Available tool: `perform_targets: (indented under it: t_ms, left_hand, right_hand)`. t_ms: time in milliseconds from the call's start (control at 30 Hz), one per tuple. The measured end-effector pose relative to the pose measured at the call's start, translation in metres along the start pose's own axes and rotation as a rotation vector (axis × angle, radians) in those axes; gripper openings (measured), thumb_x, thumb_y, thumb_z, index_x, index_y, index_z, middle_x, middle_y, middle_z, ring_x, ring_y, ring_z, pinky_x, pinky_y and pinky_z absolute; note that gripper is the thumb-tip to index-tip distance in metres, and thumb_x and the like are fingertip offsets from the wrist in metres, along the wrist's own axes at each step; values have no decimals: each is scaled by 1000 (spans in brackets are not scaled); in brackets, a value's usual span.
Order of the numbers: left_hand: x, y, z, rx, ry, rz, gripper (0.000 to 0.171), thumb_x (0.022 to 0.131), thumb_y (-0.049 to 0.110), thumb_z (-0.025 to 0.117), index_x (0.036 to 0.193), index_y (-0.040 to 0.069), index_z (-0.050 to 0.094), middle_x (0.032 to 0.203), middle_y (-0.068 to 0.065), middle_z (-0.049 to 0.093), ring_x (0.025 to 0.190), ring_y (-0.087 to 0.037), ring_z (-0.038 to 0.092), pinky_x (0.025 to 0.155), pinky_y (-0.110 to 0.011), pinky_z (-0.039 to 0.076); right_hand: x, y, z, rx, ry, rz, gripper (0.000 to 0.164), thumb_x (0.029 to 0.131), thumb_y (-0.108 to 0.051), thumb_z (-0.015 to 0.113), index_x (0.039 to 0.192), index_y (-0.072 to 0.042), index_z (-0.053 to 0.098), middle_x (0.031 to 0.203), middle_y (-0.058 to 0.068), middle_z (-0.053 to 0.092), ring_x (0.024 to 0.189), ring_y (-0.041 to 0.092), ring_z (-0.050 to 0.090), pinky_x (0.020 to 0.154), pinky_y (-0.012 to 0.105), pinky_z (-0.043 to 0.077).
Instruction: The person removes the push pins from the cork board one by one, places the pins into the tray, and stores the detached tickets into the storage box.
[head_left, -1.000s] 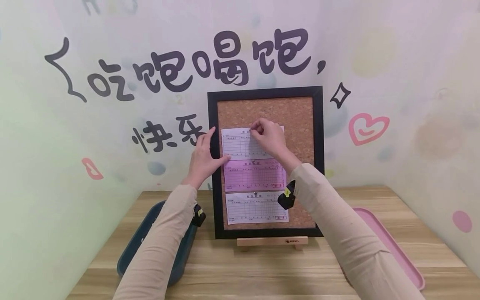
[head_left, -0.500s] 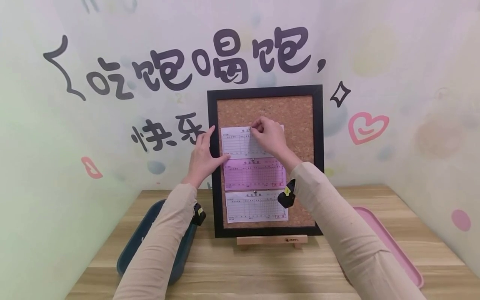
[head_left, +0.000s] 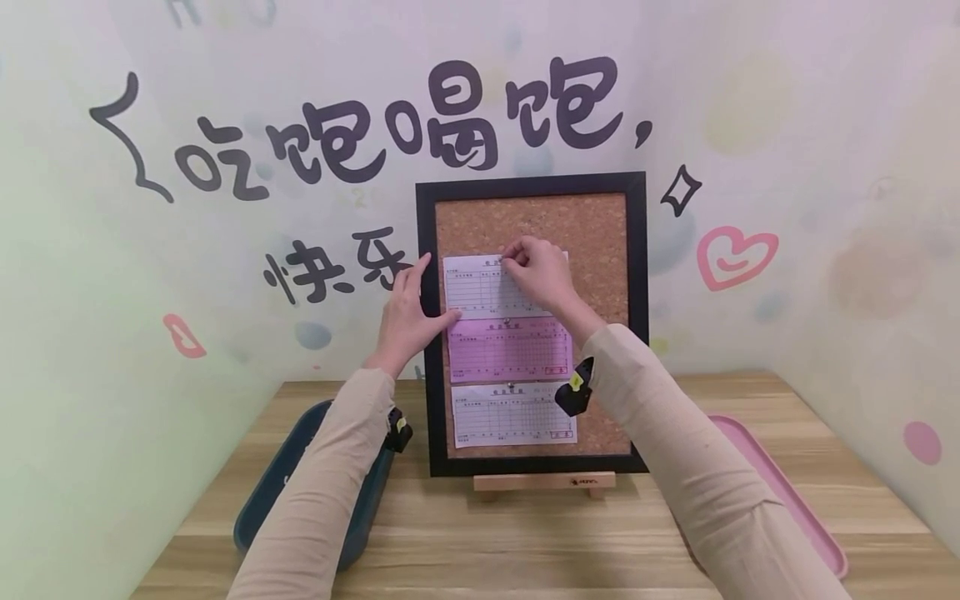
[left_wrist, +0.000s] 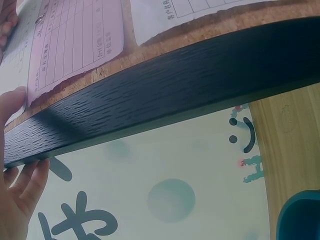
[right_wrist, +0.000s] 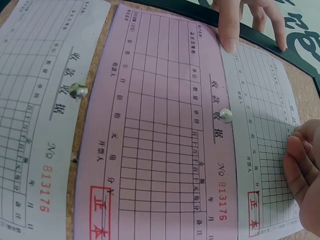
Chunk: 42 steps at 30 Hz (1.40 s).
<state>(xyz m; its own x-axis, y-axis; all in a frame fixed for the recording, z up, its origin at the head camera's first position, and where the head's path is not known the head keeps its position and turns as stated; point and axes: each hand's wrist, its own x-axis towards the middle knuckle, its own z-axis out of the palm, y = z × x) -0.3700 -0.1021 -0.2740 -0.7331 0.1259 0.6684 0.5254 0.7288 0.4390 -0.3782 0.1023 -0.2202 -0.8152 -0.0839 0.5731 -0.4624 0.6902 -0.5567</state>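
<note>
A black-framed cork board [head_left: 600,300] stands upright with three receipts in a column. The white top receipt [head_left: 467,292] sits above a pink receipt [head_left: 487,354] and a white bottom receipt [head_left: 495,421]. My left hand [head_left: 407,323] grips the board's left frame, its thumb over the top receipt's lower left corner and its fingers at the outer side. At the top receipt's upper middle edge, my right hand [head_left: 542,271] pinches a thumbtack mostly hidden by the fingertips. Silver thumbtacks [right_wrist: 226,115] hold the lower two receipts at their top edges.
A small wooden easel [head_left: 544,482] supports the board on the wooden table [head_left: 517,550]. Left of it lies a dark blue tray [head_left: 258,500], partly behind the left sleeve. A pink tray [head_left: 798,500] lies on the right, partly covered by the right sleeve. Behind rises a printed wall [head_left: 825,150].
Both hands keep the same places on the board and top receipt. The view has shifted only very slightly.
</note>
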Motion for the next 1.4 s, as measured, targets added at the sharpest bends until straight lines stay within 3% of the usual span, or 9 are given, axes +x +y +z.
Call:
perform_targets:
  t_ms: [633, 1033, 1200, 1400]
  left_hand:
    - [2, 0, 1, 1, 3, -10, 89, 71, 31, 76, 142, 15, 26, 128, -18, 40, 99, -33, 53, 87, -43, 45]
    - [1, -1, 1, -5, 8, -2, 89, 71, 31, 77, 142, 15, 26, 128, -18, 40, 99, -33, 53, 87, -43, 45]
    - [0, -1, 1, -3, 4, 0, 89, 71, 31, 76, 142, 15, 26, 128, -19, 40, 100, -33, 52, 87, -44, 45]
    - [1, 0, 1, -7, 6, 1, 89, 71, 30, 76, 143, 16, 26, 127, -18, 41, 98, -32, 53, 85, -43, 45]
  right_hand:
    - [5, 0, -2, -35, -67, -17, 12, 88, -13, 56, 96, -5, 61, 80, 7, 59, 69, 18, 51, 62, 27, 40]
    - [6, -5, -5, -41, -112, 17, 13, 90, -15, 54, 95, -5, 62, 77, 7, 59, 56, 13, 52, 55, 25, 41]
    - [7, -5, -6, -134, -120, -28, 14, 90, -16, 53, 94, -5, 61, 75, 6, 59, 60, 15, 51, 56, 27, 40]
    - [10, -8, -9, -278, -156, -105, 15, 91, -14, 52, 97, -4, 60, 87, 9, 62, 76, 20, 57, 70, 34, 46]
